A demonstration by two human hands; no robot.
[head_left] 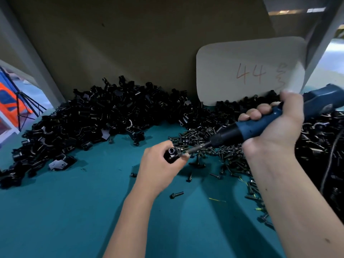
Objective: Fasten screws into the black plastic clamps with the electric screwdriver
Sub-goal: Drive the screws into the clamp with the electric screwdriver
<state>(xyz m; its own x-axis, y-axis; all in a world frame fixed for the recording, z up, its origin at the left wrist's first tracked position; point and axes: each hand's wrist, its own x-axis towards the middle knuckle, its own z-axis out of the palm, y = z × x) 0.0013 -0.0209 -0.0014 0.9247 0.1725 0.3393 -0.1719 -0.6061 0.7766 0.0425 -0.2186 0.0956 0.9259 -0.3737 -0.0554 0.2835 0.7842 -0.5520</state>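
Head view — down, close over hands (214, 144)

My bench has a teal tabletop (74, 211). Brown cardboard sheet (130, 43) stands upright at the back. Pale card (232, 58) w/ rounded corners leans on it at right, "44" in red plus some grey scribble I can't read. Grey frame post (24, 49) slants at left; orange & blue thing (9, 101) beyond it. Yellow wire scraps (216, 199) on the top, near right.
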